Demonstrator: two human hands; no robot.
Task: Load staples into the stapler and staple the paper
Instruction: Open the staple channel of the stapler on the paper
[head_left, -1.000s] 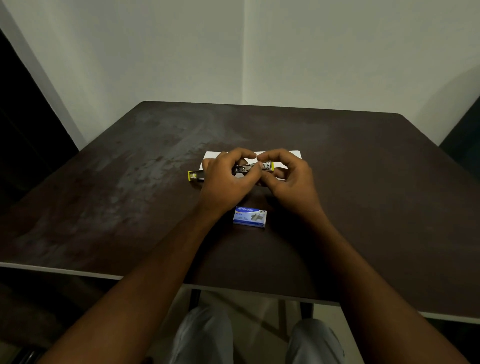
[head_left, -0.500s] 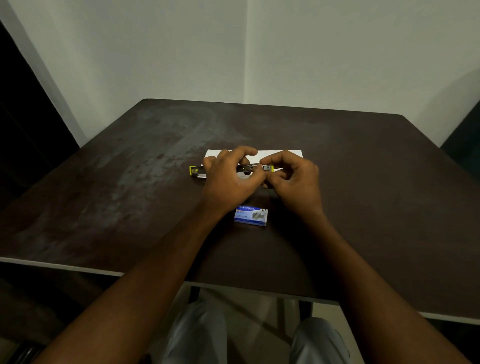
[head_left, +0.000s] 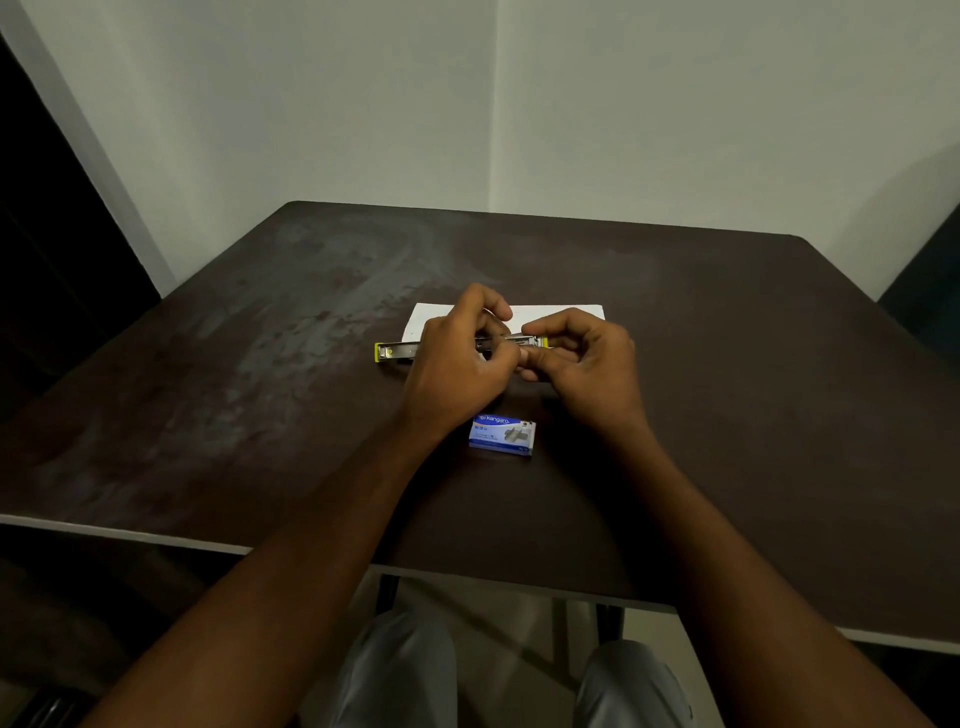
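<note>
A slim metal stapler (head_left: 396, 352) with yellow ends lies opened out flat, left to right, across the middle of the dark table (head_left: 727, 364). My left hand (head_left: 460, 361) covers its middle and grips it. My right hand (head_left: 584, 358) pinches at its right part with thumb and forefinger; whether a strip of staples is between those fingers I cannot tell. A white sheet of paper (head_left: 561, 313) lies flat just behind the hands, partly hidden by them. A small blue staple box (head_left: 502, 434) rests on the table between my wrists, nearer to me.
The table's front edge (head_left: 156, 535) runs close to my body, with my knees below it. White walls meet in a corner behind the table. A dark opening stands at the left, a dark object at the right edge.
Both hands stay on the stapler. My left forefinger has lifted a little and my right fingers have shifted slightly along the stapler's right part. The box and paper have not moved.
</note>
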